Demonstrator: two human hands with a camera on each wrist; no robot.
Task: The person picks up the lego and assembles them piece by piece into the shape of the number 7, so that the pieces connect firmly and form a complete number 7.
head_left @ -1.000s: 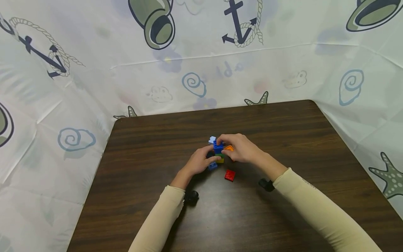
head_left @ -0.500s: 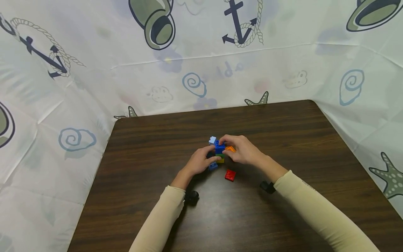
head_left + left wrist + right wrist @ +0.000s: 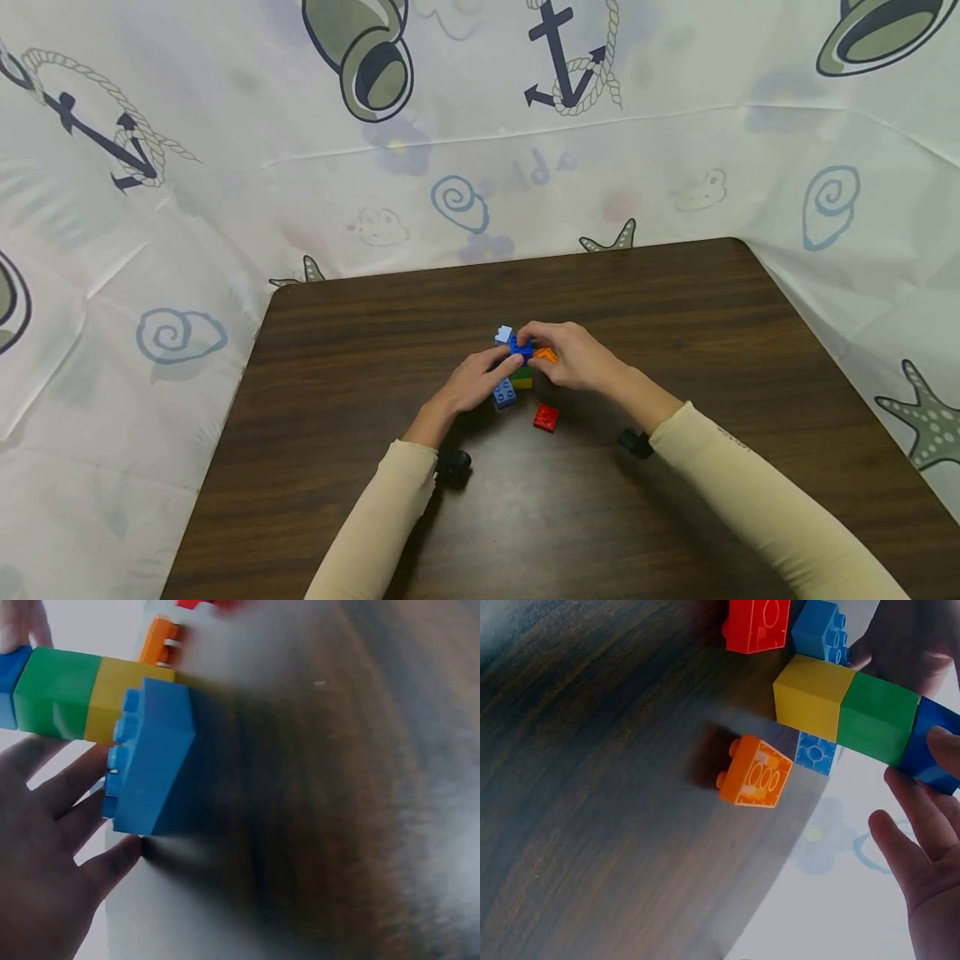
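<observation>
A stack of toy building bricks stands on the table, with a yellow brick (image 3: 810, 697) at the bottom, a green brick (image 3: 877, 716) in the middle and a dark blue brick (image 3: 520, 348) on top. My right hand (image 3: 573, 357) pinches the dark blue brick from the right. From the left, my left hand (image 3: 474, 379) holds it too, thumb across its near side; its other fingers reach behind the stack in the left wrist view. A medium-blue brick (image 3: 154, 757) lies by the stack's left side. Some fingertips are hidden.
An orange brick (image 3: 757, 776) lies right of the stack, and a light blue brick (image 3: 503, 334) behind it. Closer to me is a red brick (image 3: 546, 417). All are on the dark wooden table (image 3: 360, 333), with a printed sheet (image 3: 480, 125) behind.
My left thumb has moved up from the lower part of the stack to the dark blue brick, uncovering more of the medium-blue brick. My right hand keeps its hold, almost in place.
</observation>
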